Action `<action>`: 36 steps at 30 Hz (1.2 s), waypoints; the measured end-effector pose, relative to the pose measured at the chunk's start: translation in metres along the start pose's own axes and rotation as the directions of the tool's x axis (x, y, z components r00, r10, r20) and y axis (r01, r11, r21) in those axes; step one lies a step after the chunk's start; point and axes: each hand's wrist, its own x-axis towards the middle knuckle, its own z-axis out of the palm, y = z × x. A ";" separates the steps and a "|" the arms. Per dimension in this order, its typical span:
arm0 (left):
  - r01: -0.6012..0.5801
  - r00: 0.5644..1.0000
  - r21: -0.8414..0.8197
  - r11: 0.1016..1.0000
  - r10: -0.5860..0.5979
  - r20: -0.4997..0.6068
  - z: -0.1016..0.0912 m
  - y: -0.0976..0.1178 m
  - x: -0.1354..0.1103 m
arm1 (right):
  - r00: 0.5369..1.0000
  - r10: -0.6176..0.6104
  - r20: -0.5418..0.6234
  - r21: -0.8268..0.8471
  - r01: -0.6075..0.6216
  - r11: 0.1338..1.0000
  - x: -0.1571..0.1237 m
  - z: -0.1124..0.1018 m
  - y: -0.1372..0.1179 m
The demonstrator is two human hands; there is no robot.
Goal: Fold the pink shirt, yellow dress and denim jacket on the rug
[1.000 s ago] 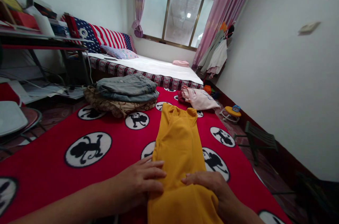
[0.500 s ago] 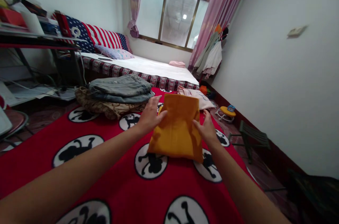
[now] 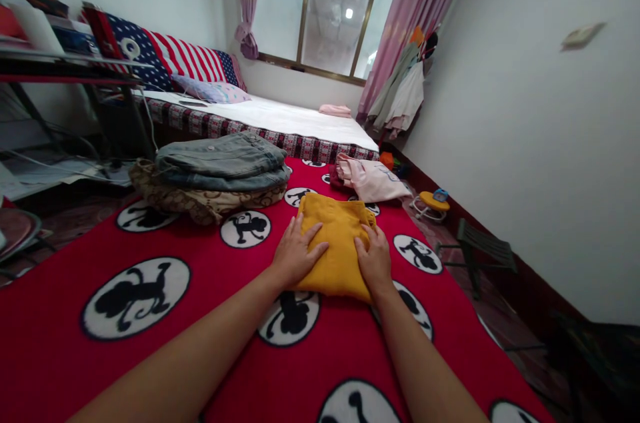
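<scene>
A folded mustard-yellow garment (image 3: 336,236) lies on a red blanket (image 3: 200,316) printed with black-and-white cartoon circles. My left hand (image 3: 296,255) rests flat on the garment's left half, fingers spread. My right hand (image 3: 374,259) lies flat on its right edge, fingers stretched out. Both hands press down on the cloth and hold nothing.
A stack of folded jeans and a patterned brown garment (image 3: 215,173) sits at the back left of the blanket. A pink garment (image 3: 370,180) lies at the back right. Beyond is a bed (image 3: 280,120), a window, hanging clothes (image 3: 403,93), and a small green stool (image 3: 483,253) on the floor at right.
The long yellow garment was folded over away from me into a compact square. My hands moved forward with it and now lie flat on top of it.
</scene>
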 end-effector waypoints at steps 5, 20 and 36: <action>0.065 0.985 -0.060 0.996 -0.074 -0.157 -0.001 -0.003 0.018 | 0.993 0.030 0.117 -0.123 -0.015 0.992 0.007 -0.007 -0.007; 0.172 0.972 0.175 0.969 -0.138 -0.188 0.009 -0.020 0.070 | 0.996 0.095 0.000 -0.248 -0.091 0.965 0.041 0.008 0.003; -0.200 0.977 0.020 0.980 0.197 0.083 0.018 -0.014 0.065 | 0.948 0.024 0.319 -0.149 0.025 0.989 0.032 0.013 -0.022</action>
